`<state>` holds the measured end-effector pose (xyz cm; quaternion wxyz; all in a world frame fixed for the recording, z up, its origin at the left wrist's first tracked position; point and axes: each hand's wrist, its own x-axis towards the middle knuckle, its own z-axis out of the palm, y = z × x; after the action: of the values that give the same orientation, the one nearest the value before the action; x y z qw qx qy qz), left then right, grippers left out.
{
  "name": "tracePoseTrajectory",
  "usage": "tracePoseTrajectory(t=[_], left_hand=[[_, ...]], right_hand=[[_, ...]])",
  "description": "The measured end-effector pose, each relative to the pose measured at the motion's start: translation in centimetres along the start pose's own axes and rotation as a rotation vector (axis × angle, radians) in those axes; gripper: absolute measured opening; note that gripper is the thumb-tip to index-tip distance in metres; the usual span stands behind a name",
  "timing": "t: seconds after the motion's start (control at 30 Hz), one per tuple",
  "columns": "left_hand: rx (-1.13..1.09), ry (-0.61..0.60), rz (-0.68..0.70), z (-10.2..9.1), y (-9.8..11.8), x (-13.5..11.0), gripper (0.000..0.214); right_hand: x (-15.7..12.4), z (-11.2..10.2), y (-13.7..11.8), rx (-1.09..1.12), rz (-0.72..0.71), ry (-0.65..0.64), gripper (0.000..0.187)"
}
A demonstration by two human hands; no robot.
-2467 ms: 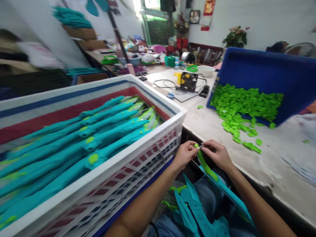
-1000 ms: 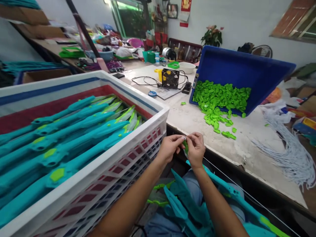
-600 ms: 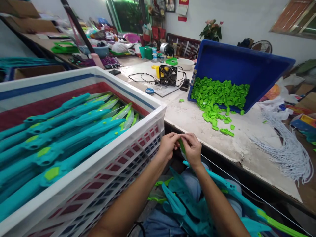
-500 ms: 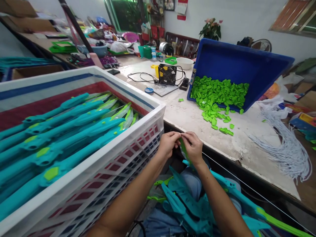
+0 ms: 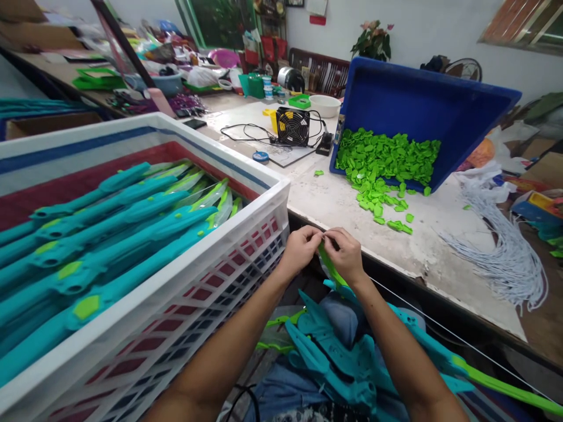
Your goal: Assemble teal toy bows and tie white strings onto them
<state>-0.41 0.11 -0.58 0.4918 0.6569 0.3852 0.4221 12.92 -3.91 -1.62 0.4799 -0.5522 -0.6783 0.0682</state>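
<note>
My left hand [image 5: 301, 249] and my right hand [image 5: 343, 251] meet fingertip to fingertip near the table edge, both pinched closed. Under my right fingers rises the bright green limb [image 5: 329, 266] of a teal toy bow. Whatever my left fingertips pinch is too small and covered to make out. A thin white string [image 5: 440, 323] runs taut from behind my right wrist to the lower right, alongside the bow's other green limb [image 5: 497, 384]. The teal bow body [image 5: 417, 334] slants under my right forearm. More teal parts [image 5: 329, 346] lie across my lap.
At left stands a white crate [image 5: 281, 190] with several teal toy pieces [image 5: 109, 258] inside. On the table, a tilted blue bin [image 5: 431, 99] spills small green parts [image 5: 387, 158]. A bundle of white strings [image 5: 514, 258] lies at right; a black fan [image 5: 292, 126] stands behind.
The view has shifted slightly. My hands stay pinched together at the limb's tip, with the left fingers turned a little and more of the green limb showing.
</note>
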Motion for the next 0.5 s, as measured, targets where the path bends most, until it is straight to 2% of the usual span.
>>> tracePoseTrajectory(t=[0.1, 0.23, 0.37, 0.5], left_hand=[[0.027, -0.05, 0.085, 0.1, -0.5, -0.4, 0.014], [0.204, -0.024, 0.184, 0.2, -0.6, -0.7, 0.016], [0.383, -0.004, 0.26, 0.8, -0.4, -0.8, 0.011], [0.627, 0.076, 0.276, 1.6, -0.3, -1.1, 0.014]], right_hand=[[-0.4, 0.3, -0.1, 0.189, 0.125, 0.092, 0.013], [-0.8, 0.2, 0.3, 0.366, 0.255, 0.056, 0.011], [-1.0, -0.4, 0.9, 0.443, 0.357, 0.037, 0.014], [-1.0, -0.9, 1.2, 0.463, 0.388, 0.028, 0.016]])
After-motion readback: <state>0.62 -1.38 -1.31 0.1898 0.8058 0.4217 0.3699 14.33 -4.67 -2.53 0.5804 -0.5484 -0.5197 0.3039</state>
